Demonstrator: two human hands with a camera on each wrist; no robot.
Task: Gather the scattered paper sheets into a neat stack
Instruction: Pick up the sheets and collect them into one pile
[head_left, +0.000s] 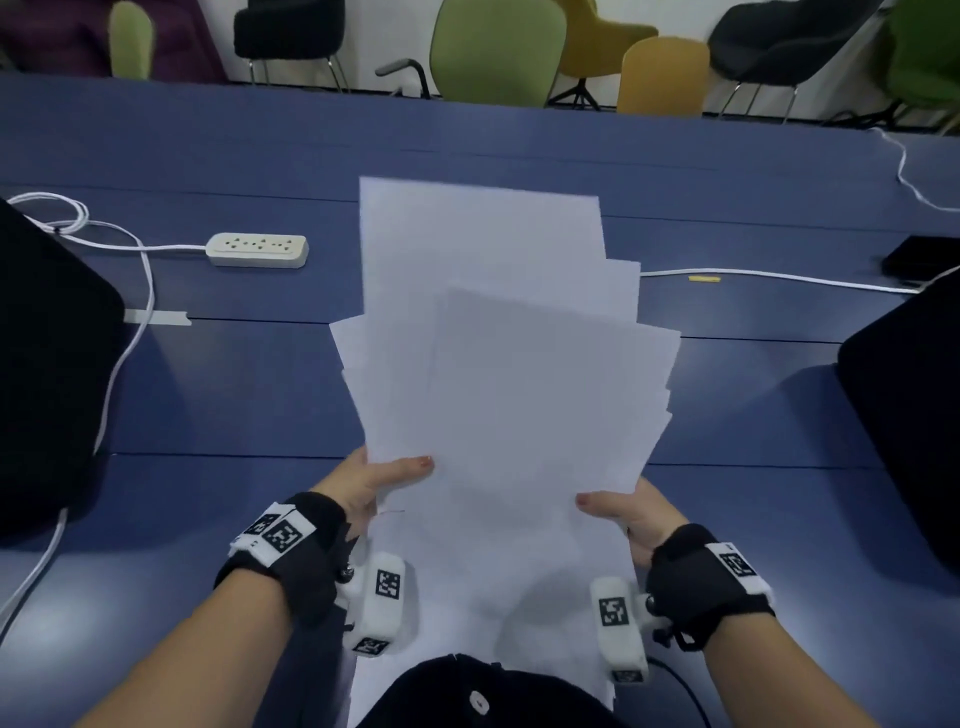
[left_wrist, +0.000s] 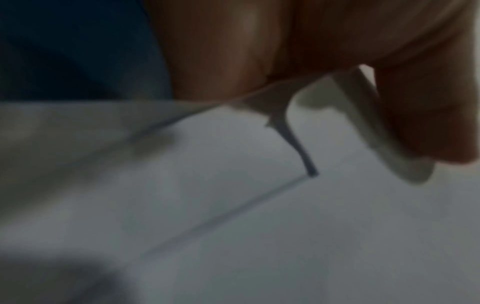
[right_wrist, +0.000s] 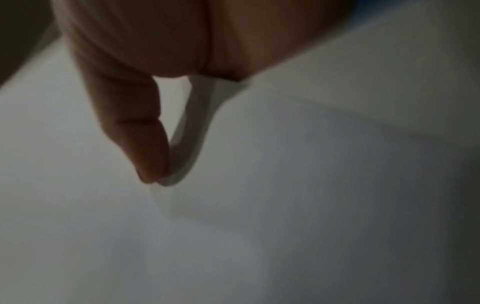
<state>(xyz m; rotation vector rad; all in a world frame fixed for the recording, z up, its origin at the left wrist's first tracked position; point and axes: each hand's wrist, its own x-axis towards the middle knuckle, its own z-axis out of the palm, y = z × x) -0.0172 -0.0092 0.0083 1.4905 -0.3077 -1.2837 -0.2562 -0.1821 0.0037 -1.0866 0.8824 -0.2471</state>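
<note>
The person holds a bundle of white paper sheets (head_left: 498, 364) over the blue table (head_left: 234, 389), in front of the body. The exact number of sheets I cannot tell; at least five separate edges fan out at the far end, so the bundle is uneven, with one sheet reaching much farther than the others. Two hands are in view, one at each side of the bundle near its close end. The left hand (head_left: 371, 486) grips the left edge, thumb lying flat on top of the paper, the other fingers hidden below. The right hand (head_left: 631, 512) grips the right edge in the same way, thumb on top and pointing inward. In both wrist views, which are dark and blurred, the thumb presses a curled paper edge. Each wrist wears a black band with printed markers. On the table lie one white power strip (head_left: 257, 249) with its cable, one more white cable (head_left: 779, 278) at the right, and one small yellow piece (head_left: 704, 279). Beyond the table stand seven chairs, as far as I can count.
</note>
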